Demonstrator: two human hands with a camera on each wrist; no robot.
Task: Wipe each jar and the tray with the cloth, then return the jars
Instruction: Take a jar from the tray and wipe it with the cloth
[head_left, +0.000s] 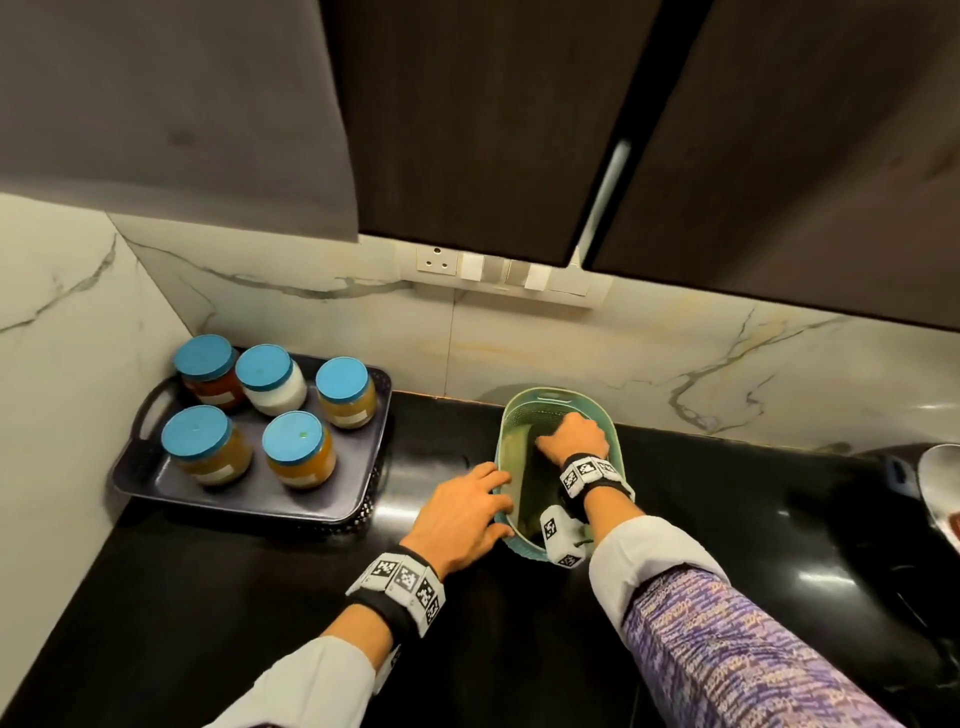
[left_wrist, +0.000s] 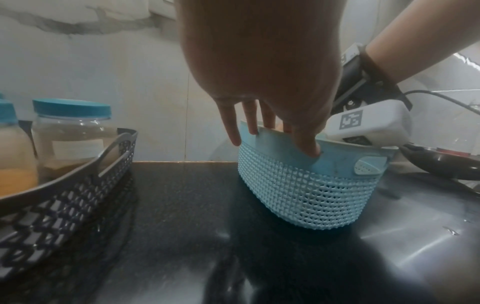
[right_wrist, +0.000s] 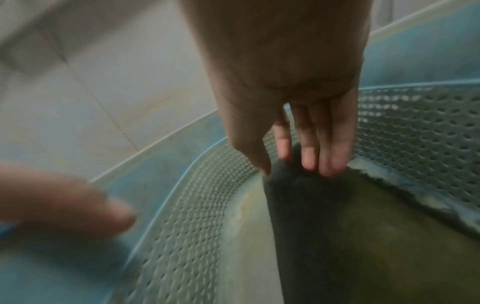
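Right hand (head_left: 574, 439) is down inside the blue basket (head_left: 524, 402) at 1 o'clock on the black table (head_left: 260, 571). Its grip: thumb and fingers (right_wrist: 335, 144) pinching the top edge of a dark cloth (right_wrist: 350, 226) lying in the basket. Left hand (head_left: 462, 514) rests on the basket's near-left rim, fingers (left_wrist: 228, 123) straight and spread over the edge, thumb outside. Dark tray (head_left: 332, 493) sits at 10 o'clock in the wall corner, well apart from the basket. Five blue-lidded jars (head_left: 298, 449) stand upright on it.
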